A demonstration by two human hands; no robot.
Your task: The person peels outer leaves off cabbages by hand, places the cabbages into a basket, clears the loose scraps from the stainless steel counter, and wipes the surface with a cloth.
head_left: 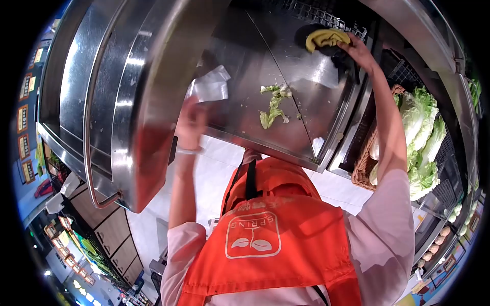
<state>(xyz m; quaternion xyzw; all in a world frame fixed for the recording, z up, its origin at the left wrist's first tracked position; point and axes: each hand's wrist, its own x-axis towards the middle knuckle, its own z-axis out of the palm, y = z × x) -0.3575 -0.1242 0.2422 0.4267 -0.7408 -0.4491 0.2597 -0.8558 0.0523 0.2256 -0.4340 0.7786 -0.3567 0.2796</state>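
Orange apron (275, 245) nearest the camera, printed with a white logo, over pale sleeves. Left hand (190, 125) raised at the near edge of the steel counter (245, 66), just below a crumpled white paper (210, 86); fingers loosely curled, contact with the paper not discernible, grip cannot be told. Green leaf scraps (273, 107) lying on the counter surface between both hands, well apart from either. Right hand (357, 51) extended to the far side of the counter, fingers pressed down over a yellow cloth (326, 38), cloth bunched and flat against the steel. Wicker basket (365, 163) of leafy cabbages (423, 137) beside the right forearm, off the counter.
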